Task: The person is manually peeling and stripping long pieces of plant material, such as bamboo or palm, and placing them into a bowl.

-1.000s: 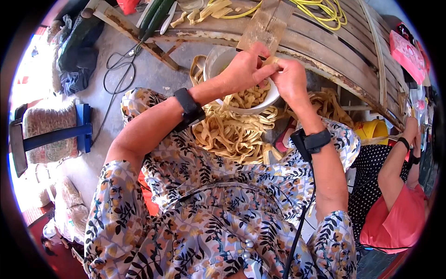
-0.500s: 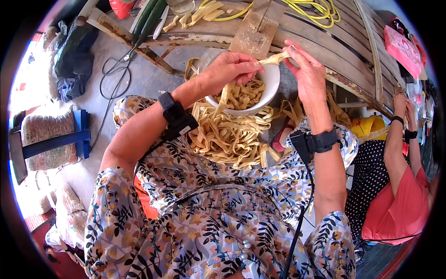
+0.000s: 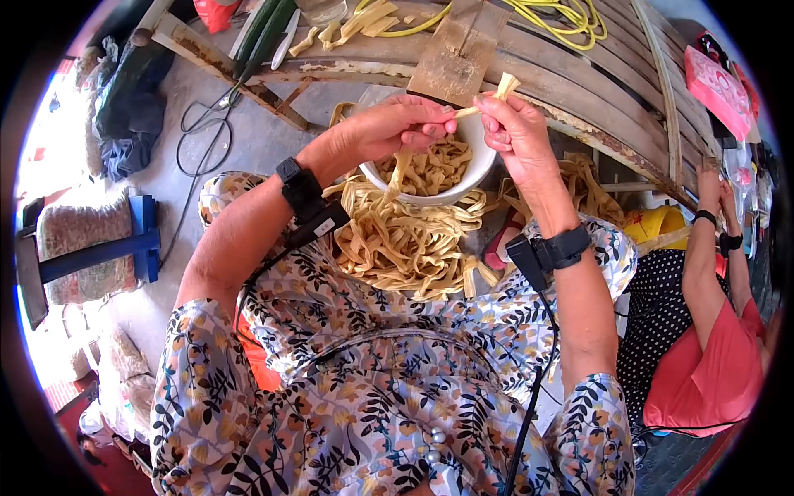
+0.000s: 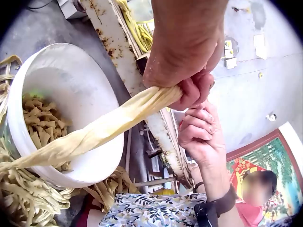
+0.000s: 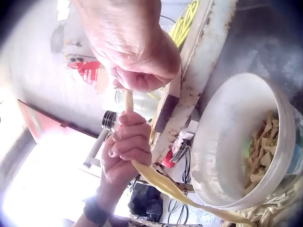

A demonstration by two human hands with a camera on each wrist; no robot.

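Over the bucket, both hands hold one long, pale yellow, pliable strip [image 4: 94,135]. My left hand [image 3: 401,126] grips it with curled fingers, and the strip's long end trails down past the bucket's rim toward the pile. A short taut stretch [image 5: 129,101] runs between the hands. My right hand [image 3: 519,132] pinches the other end, and a flared tip [image 3: 506,85] sticks up above its fingers. Below is a white bucket [image 4: 90,90] partly filled with short cut pieces [image 3: 434,169]. A heap of long strips [image 3: 413,244] lies in front of it.
A slatted bench with a rusty edge [image 3: 571,124] stands beyond the bucket, bearing a wooden board [image 3: 451,62], yellow cord [image 3: 571,29] and loose pieces [image 3: 372,21]. To the right, another person in a red top [image 3: 703,364] sits by a yellow bucket [image 3: 653,225].
The hands went from close together to apart, then nearer again. Since half a second ago, my right hand has shifted left and its fingers have curled round the strip's end.
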